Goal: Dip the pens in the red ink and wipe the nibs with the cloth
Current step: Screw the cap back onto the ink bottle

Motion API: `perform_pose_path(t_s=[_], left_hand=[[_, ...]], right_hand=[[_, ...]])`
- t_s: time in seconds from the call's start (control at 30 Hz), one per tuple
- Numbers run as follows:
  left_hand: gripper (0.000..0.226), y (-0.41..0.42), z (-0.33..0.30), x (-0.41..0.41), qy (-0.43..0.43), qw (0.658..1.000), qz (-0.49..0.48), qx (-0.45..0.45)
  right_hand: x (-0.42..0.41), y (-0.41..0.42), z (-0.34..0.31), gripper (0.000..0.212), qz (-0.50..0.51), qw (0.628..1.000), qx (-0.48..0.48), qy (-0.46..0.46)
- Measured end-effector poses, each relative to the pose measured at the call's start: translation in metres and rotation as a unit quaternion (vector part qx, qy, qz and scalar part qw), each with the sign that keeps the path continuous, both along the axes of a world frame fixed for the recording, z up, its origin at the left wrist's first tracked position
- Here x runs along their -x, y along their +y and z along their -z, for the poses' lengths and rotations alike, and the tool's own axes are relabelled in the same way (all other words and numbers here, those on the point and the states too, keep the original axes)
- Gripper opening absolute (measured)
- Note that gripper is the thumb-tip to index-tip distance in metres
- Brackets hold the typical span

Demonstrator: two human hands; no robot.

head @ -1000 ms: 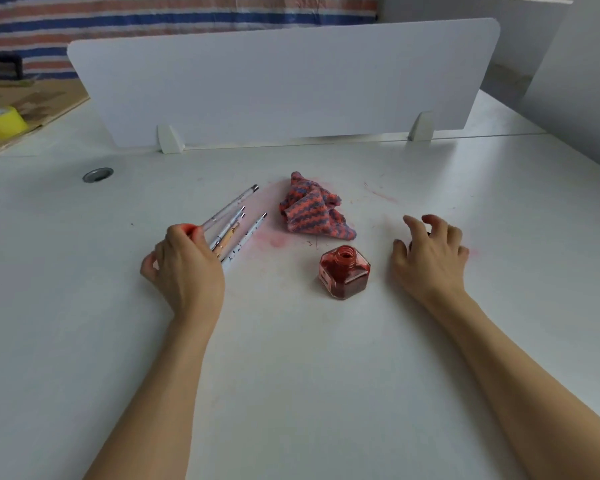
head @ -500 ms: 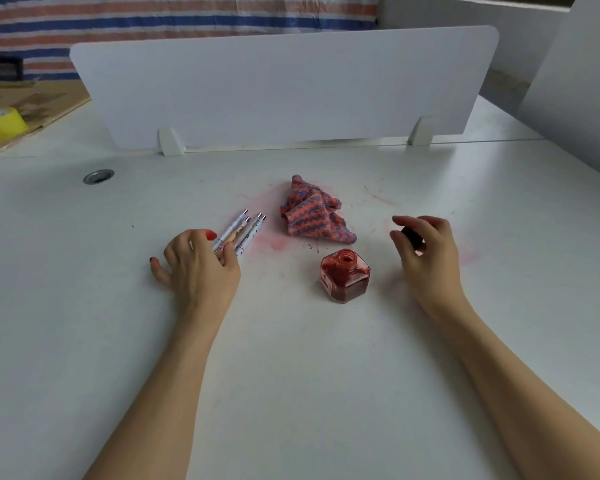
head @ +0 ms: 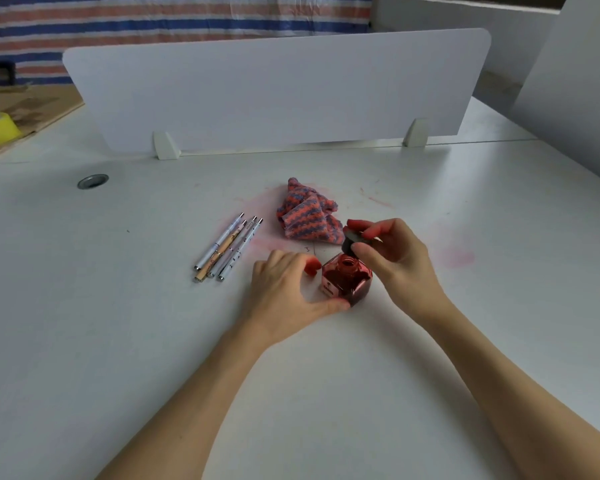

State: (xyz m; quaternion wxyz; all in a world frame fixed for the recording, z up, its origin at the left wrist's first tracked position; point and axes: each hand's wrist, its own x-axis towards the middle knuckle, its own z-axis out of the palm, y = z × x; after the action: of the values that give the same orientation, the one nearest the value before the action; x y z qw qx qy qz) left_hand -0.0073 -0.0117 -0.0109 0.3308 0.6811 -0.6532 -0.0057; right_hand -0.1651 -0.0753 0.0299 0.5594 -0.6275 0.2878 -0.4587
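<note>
ink bottle braced by left hand, prob. vs tipping | cap pinched in right hand just above mouth | pens laid left of left hand, unheld

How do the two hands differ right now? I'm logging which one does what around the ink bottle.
The left hand grips the ink bottle low on its sides, near the table; the right hand hangs above the bottle's open mouth. The left holds the bottle itself; the right pinches the black cap, which is tilted and not yet on the neck. Both have red-painted nails and meet at the bottle.
</note>
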Motion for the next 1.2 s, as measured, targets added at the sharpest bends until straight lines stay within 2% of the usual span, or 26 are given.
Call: perform_pose_path(t_s=[0.1, 0.23, 0.37, 0.43, 0.6, 0.7, 0.8, 0.87, 0.93, 1.03, 1.13, 1.2], left_hand=[[0.066, 0.0, 0.001, 0.001, -0.011, 1.0, 0.012, 0.012], [0.065, -0.003, 0.003, -0.001, -0.012, 1.0, 0.027, 0.001], [0.063, -0.004, 0.005, -0.003, -0.016, 0.999, 0.032, -0.002], [0.063, -0.004, 0.005, -0.003, -0.022, 0.999, 0.028, -0.001], [0.062, -0.004, 0.005, -0.002, -0.019, 0.999, 0.027, -0.002], [0.063, -0.005, 0.005, -0.003, -0.023, 0.999, 0.026, 0.0], [0.064, -0.006, 0.006, -0.003, -0.024, 0.999, 0.024, 0.0], [0.063, -0.006, 0.007, -0.003, -0.023, 0.999, 0.024, 0.001], [0.063, -0.007, 0.008, -0.004, -0.021, 0.999, 0.025, 0.001], [0.062, -0.007, 0.008, -0.004, -0.011, 1.0, 0.029, 0.004], [0.062, -0.006, 0.008, -0.004, -0.01, 0.999, 0.031, 0.005], [0.062, -0.006, 0.008, -0.004, -0.012, 0.999, 0.031, 0.001]], right_hand=[[0.005, 0.0, -0.002, 0.025, -0.049, 0.991, 0.069, 0.107], [0.013, -0.005, -0.014, 0.026, -0.072, 0.958, 0.158, 0.23], [0.015, -0.009, -0.028, 0.03, -0.103, 0.902, 0.239, 0.344], [0.013, -0.01, -0.034, 0.032, -0.118, 0.88, 0.249, 0.386], [0.004, -0.013, -0.04, 0.023, -0.095, 0.862, 0.258, 0.426], [0.003, -0.014, -0.04, 0.034, -0.077, 0.852, 0.264, 0.446], [0.01, -0.017, -0.04, 0.042, -0.123, 0.858, 0.253, 0.429], [0.012, -0.018, -0.038, 0.038, -0.136, 0.859, 0.264, 0.418], [0.009, -0.018, -0.038, 0.03, -0.108, 0.858, 0.276, 0.419], [0.005, -0.018, -0.041, 0.033, -0.071, 0.84, 0.277, 0.461], [0.008, -0.02, -0.042, 0.032, -0.136, 0.859, 0.241, 0.431], [0.009, -0.019, -0.041, 0.031, -0.144, 0.859, 0.25, 0.422]])
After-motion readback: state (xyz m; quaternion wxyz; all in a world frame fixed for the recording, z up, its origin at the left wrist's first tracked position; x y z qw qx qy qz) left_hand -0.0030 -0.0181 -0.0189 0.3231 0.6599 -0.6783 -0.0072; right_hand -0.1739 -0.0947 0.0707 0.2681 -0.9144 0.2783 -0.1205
